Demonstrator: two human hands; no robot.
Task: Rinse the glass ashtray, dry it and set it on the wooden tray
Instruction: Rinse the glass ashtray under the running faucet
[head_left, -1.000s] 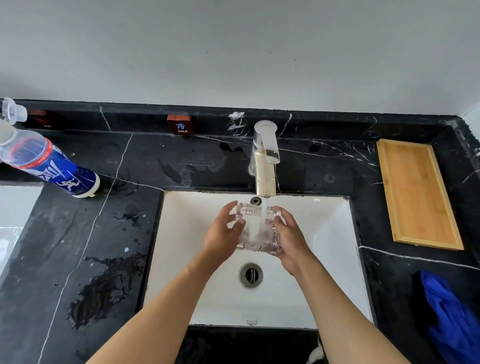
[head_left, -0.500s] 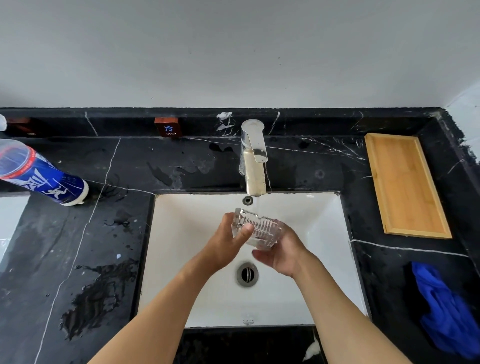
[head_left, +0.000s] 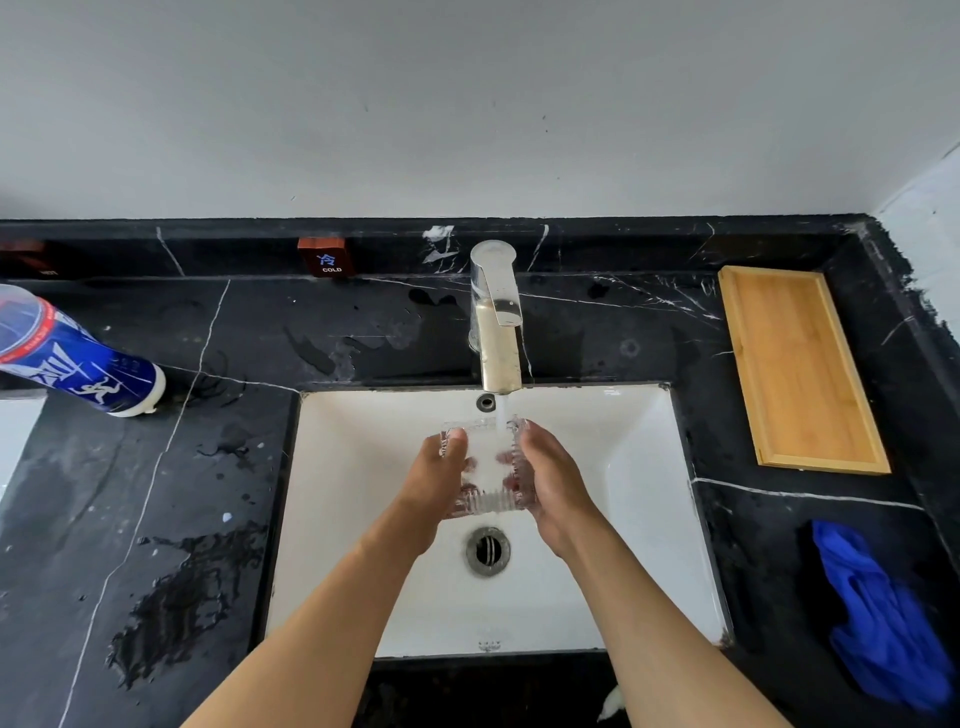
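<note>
The clear ribbed glass ashtray (head_left: 488, 470) is held over the white sink (head_left: 639, 457), hollow side up, under water running from the faucet (head_left: 496, 322). My left hand (head_left: 434, 480) grips its left side and my right hand (head_left: 553, 480) grips its right side, fingers partly visible through the glass. The wooden tray (head_left: 800, 369) lies flat on the black counter at the back right, nothing on it. A crumpled blue cloth (head_left: 883, 618) lies on the counter at the front right.
A blue and white bottle (head_left: 78, 364) lies tilted at the left on the black marble counter (head_left: 156, 493), which shows wet patches. A small "COLD" block (head_left: 327, 258) sits on the back ledge. The drain (head_left: 487, 551) is below my hands.
The ashtray was tilted on its side half a second ago; it is now turned hollow side up under the stream, with both hands back on its sides.
</note>
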